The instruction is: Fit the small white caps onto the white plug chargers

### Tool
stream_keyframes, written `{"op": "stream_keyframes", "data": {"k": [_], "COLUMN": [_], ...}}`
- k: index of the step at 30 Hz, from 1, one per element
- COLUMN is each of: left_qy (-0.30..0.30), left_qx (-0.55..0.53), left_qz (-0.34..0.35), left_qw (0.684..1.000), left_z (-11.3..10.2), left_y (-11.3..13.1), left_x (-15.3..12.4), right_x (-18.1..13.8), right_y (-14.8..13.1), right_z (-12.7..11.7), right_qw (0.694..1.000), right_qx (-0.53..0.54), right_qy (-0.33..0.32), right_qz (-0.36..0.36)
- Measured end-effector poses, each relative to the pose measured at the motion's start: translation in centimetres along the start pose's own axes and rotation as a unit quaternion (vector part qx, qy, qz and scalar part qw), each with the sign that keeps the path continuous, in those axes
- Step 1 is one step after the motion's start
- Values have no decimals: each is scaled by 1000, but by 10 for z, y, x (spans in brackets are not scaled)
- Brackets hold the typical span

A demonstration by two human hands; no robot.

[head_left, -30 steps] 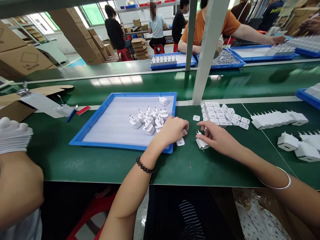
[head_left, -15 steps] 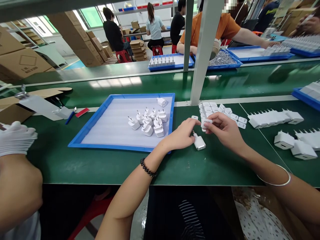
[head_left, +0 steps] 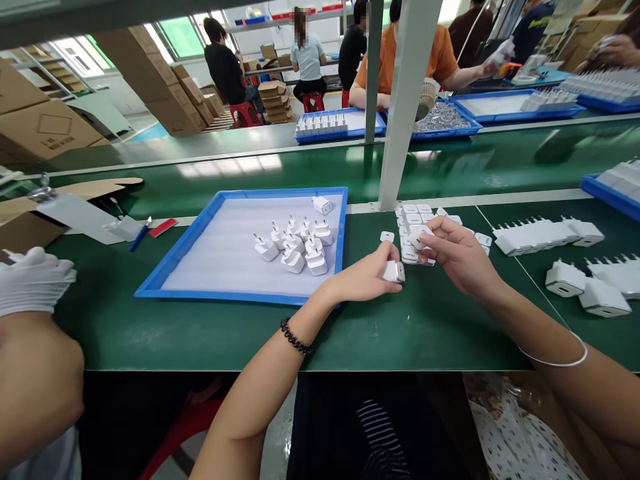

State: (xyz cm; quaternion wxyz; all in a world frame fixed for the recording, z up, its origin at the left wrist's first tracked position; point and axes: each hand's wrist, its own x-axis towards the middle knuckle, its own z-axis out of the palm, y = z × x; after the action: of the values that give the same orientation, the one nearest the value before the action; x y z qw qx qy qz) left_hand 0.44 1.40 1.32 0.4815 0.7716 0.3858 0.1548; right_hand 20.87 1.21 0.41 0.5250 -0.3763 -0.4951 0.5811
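My left hand (head_left: 373,270) is closed around a white plug charger (head_left: 395,271), just right of the blue-rimmed tray; its slotted end faces right. Between the thumb and fingers of my right hand (head_left: 457,257) is a small white cover plate (head_left: 419,237), held above rows of similar white cover plates (head_left: 412,219). One loose cover plate (head_left: 387,236) lies by my left fingertips. Several white plug chargers (head_left: 293,243) stand grouped in the tray (head_left: 230,298), pins mostly upward, with one more near its far right corner.
More chargers (head_left: 535,238) stand in rows on the green bench at right. A metal post (head_left: 393,153) rises behind the cover plates. At left are a white pump bottle (head_left: 83,213), a blue pen-like tool (head_left: 140,235) and a co-worker's gloved hand (head_left: 35,280).
My left hand has picked up the charger that lay on the bench. My right hand has moved slightly right with the cover plate, away from my left fingers.
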Motion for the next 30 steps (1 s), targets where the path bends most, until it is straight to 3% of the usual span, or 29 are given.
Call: {"op": "stream_keyframes", "data": {"k": [6,12,17,24,30], "left_qy": [24,69,99,91,129], "left_qx": [-203,-254,-230,-160,-54], "left_qz": [-17,65,104,157,150], "left_qw": [979,963,962,970,979], "left_z": [-1,0,4,5,8], "left_y": [5,2,8,18,14], "left_x": [1,3,-3,-12,-11], "right_x": [-2,-7,-11,-16,-17], "right_y": [-3,-11,-17,-17,-20], "right_z": [2,6,8,11,9], "right_qw": [1000,999,999,996,993], "right_qx": [4,24,22,-30,-51], "right_qy": [-10,-22,-33,5,13], "right_qz": [12,-14,-10,-86,-110]}}
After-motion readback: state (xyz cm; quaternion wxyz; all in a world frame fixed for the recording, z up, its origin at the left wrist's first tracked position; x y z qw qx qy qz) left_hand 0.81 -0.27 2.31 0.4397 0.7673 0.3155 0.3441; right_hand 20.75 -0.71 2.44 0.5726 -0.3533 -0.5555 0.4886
